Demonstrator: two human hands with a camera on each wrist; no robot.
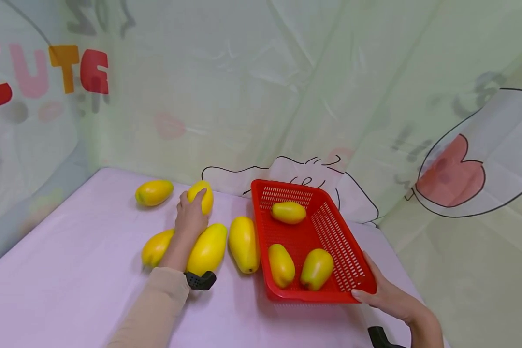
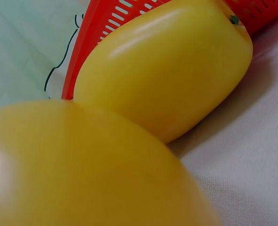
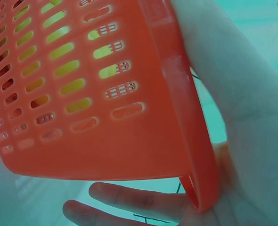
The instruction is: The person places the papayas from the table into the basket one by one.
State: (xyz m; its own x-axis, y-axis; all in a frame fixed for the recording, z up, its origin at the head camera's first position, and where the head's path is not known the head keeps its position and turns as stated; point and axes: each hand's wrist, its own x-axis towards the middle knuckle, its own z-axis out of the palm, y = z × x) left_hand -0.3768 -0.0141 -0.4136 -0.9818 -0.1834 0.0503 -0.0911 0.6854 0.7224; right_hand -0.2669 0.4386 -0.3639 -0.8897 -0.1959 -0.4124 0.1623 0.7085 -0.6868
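Note:
My left hand [image 1: 191, 215] reaches over the left part of the table and grips a yellow papaya [image 1: 206, 197] near the back edge. Below that hand lie a large papaya [image 1: 208, 249] and another papaya [image 1: 155, 249], partly hidden by my forearm. My right hand [image 1: 389, 295] holds the near right corner of a red slotted basket [image 1: 345, 232], thumb on the rim and fingers at the outer side. In the basket are three papayas: one at the back [image 1: 288, 212], two at the front [image 1: 281, 266]. The right wrist view shows the basket's wall [image 3: 129, 155] close up.
A papaya [image 1: 243, 244] lies right beside the basket's left wall. Another papaya [image 1: 154, 192] sits at the far left of the pale cloth-covered table [image 1: 61, 270]. Printed curtains [image 1: 226, 96] stand behind the table and along its sides.

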